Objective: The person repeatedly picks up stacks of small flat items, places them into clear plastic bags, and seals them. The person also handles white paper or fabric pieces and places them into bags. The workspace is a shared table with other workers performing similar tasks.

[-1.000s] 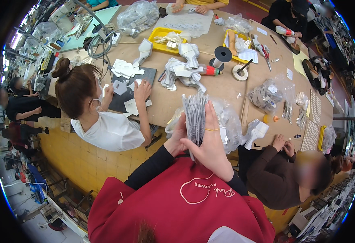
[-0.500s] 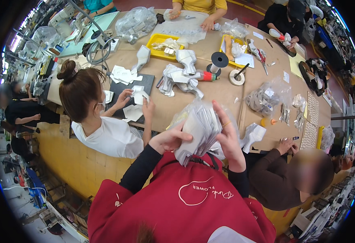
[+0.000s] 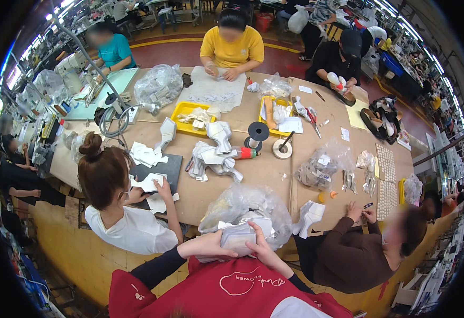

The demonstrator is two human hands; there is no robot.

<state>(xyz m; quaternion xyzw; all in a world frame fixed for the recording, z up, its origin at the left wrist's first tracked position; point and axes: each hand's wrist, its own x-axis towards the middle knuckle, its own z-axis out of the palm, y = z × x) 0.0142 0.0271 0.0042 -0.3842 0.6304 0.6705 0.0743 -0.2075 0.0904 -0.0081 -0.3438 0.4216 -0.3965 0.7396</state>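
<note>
My left hand (image 3: 209, 246) and my right hand (image 3: 262, 250) both grip a flat stack of pale grey-white pieces (image 3: 240, 237), held low and close to my red top. The left fingers lie over the stack's left end, the right fingers over its right end. Just beyond it a large clear plastic bag (image 3: 245, 205) with more pale pieces sits at the near edge of the brown worktable (image 3: 266, 172).
A person in white sits close on my left handling white cut pieces on a dark mat (image 3: 160, 169). Another in brown (image 3: 348, 249) works on my right. Yellow trays (image 3: 189, 114), a black spool (image 3: 258, 132), a tape roll (image 3: 282, 149) and more bags lie farther out.
The stack was upright in front of me a second ago; both hands have tilted it flat and brought it down toward my chest. The view has lifted to show more of the far table.
</note>
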